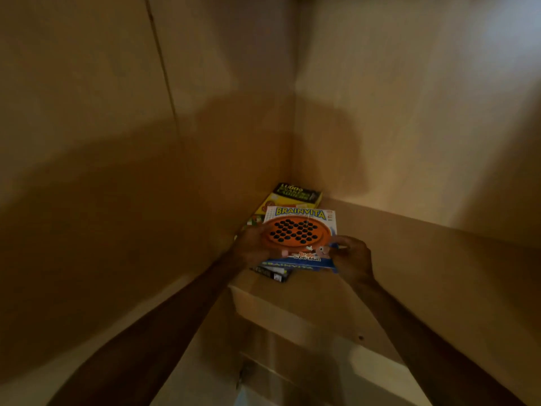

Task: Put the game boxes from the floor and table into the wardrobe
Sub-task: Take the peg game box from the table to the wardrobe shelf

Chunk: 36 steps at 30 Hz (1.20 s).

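Two bare forearms, the left forearm [146, 332] and the right forearm [424, 332], reach away from the camera into the wardrobe, over the front edge of its shelf [409, 259]. At their ends, the left grip [251, 247] and the right grip [352, 259] both hold one game box, the Brainvita box [301, 227]. It lies face up between them, its white lid showing an orange round board dotted with black pegs. The left grip curls over the box's left near corner, covering the left rim of that printed board. The right grip pinches the right near corner, with its fingers bent round the blue side of the box.

Just beyond both grips, in the back corner of the shelf, lies a yellow and black Ludo box [297, 194], partly covered by the held box. Below the grips, a dark box [272, 272] pokes out toward the camera from under the blue near side (its print is too blurred to read). Whether the held box already rests on these or hovers just above them cannot be told. A wooden side panel [117, 171] rises to the left of the grips.
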{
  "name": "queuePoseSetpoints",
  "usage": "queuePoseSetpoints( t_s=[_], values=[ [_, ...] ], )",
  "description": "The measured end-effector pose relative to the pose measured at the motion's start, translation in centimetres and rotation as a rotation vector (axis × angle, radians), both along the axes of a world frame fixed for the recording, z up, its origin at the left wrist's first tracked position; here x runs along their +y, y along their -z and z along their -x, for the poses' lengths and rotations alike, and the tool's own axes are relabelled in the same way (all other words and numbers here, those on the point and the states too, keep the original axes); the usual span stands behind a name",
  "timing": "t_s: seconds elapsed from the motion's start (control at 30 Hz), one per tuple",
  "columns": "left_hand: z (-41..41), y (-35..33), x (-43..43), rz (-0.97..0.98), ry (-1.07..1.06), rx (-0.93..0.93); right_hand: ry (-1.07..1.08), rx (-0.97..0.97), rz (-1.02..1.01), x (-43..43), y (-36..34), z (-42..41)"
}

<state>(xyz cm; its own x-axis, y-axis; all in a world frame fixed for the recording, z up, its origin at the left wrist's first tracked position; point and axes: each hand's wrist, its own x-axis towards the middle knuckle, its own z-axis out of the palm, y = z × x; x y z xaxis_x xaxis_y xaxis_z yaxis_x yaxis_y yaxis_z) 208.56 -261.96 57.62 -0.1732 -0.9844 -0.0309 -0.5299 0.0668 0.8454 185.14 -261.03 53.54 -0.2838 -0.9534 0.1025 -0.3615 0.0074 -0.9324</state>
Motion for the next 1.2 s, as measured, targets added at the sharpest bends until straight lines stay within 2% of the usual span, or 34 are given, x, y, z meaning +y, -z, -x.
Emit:
queuePoseSetpoints(
  t_s=[0.1,0.2,0.33,0.43,0.57,0.77,0.93,1.07,1.2],
  values=[
    [-0.8,0.1,-2.5,-0.086,0.143,-0.153,-0.005,0.147,0.064,-1.7,0.2,0.0],
    [-2.3,0.8,-5.0,0.049,0.137,-0.280,-0.114,0.284,0.186,-3.1,0.5,0.2],
    [-2.4,1.1,-5.7,0.237,-0.012,-0.411,-0.339,0.248,0.233,-4.8,0.9,0.0],
    [-1.3,1.7,-5.3,0.270,-0.101,-0.473,-0.457,0.246,0.214,-6.0,1.0,-0.3],
    [-0.2,2.2,-4.8,0.302,-0.161,-0.471,-0.507,0.280,0.172,-7.0,0.6,-0.1],
    [0.7,2.9,-2.8,0.330,-0.166,-0.349,-0.614,0.310,0.168,-6.5,0.9,1.1],
    [3.5,5.8,3.0,0.227,-0.571,-0.097,-0.590,0.125,0.233,-2.9,2.9,1.5],
    [4.9,10.0,11.2,0.121,-0.802,0.069,-0.717,-0.026,0.038,2.3,5.0,0.5],
    [5.9,12.3,20.6,0.011,-0.977,0.177,-0.899,-0.022,-0.097,7.3,7.7,-1.9]
  ],
)
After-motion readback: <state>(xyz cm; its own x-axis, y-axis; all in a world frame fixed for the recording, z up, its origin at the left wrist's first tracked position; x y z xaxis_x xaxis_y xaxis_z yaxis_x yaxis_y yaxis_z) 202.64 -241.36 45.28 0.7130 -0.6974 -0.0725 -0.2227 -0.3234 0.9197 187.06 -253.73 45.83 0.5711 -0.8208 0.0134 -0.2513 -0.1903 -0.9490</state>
